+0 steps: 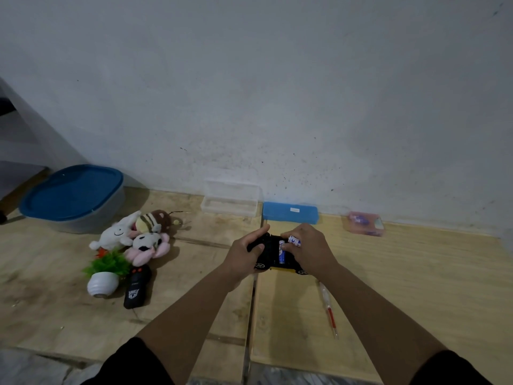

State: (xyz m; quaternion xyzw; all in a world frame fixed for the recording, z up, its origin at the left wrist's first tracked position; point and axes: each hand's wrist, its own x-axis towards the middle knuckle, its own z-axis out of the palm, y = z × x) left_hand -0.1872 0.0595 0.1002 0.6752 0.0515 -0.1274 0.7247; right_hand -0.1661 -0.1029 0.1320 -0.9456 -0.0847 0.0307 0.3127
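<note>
Head: toy car (pixel 273 261), battery (pixel 293 241) between hands (pixel 244 255) (pixel 308 248)

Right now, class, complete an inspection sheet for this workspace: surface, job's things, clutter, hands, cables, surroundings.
Surface: plywood boards, stained, with a seam between them.
Job's things: upturned toy car; one battery seated in its compartment; screwdriver lying on the right.
Clutter: remote control, plush toys, potted plastic plant, blue-lidded tub, clear box, blue box, pink box.
Hands: left hand grips the car's end; right hand pinches a second battery above the compartment.
Cables: nothing seen.
Surroundings: speckled white wall behind.
</note>
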